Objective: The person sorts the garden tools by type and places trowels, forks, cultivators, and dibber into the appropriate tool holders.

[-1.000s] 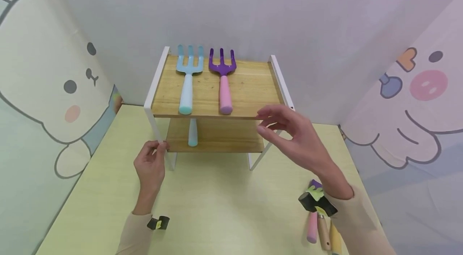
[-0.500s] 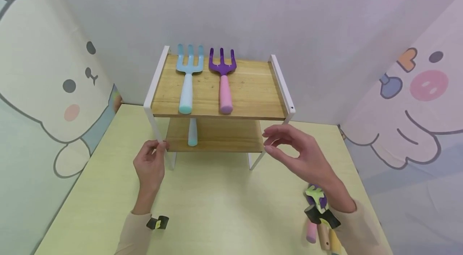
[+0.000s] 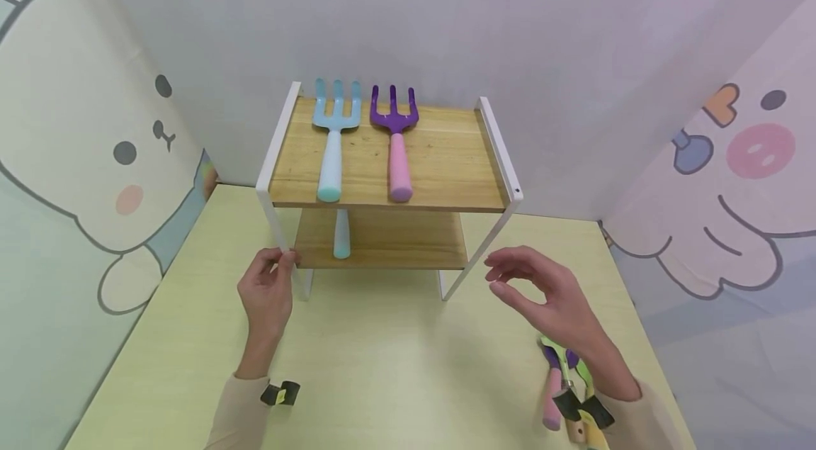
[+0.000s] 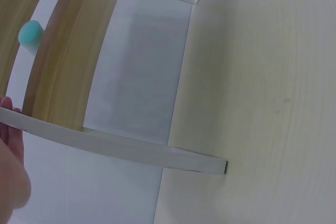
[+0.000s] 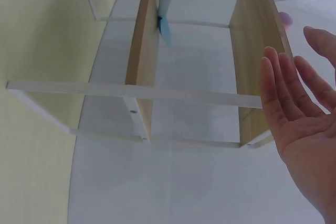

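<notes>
A two-tier wooden shelf point(image 3: 455, 159) with a white frame stands in the head view. On its top board lie a light-blue hand fork point(image 3: 331, 159) and a purple hand fork with a pink handle point(image 3: 399, 163), tines toward the wall. A tool with a pale-blue handle point(image 3: 342, 236) rests on the lower board, its head hidden from above. My left hand point(image 3: 266, 294) pinches the left front leg of the frame, fingertips near the lower board. Beside the right front leg, my right hand point(image 3: 551, 297) hovers with relaxed, gently bent fingers, holding nothing.
Below my right wrist, several garden tools lie bunched on the yellow-green table point(image 3: 382, 365): a pink handle point(image 3: 552, 404), a green fork point(image 3: 562, 358), and wooden and yellow handles partly covered by the wrist camera. Cartoon-printed curtains border both sides; a pale wall point(image 3: 408, 18) backs the shelf.
My right hand has moved down and to the right, from the top board's front right corner to beside the leg. The left hand keeps its place.
</notes>
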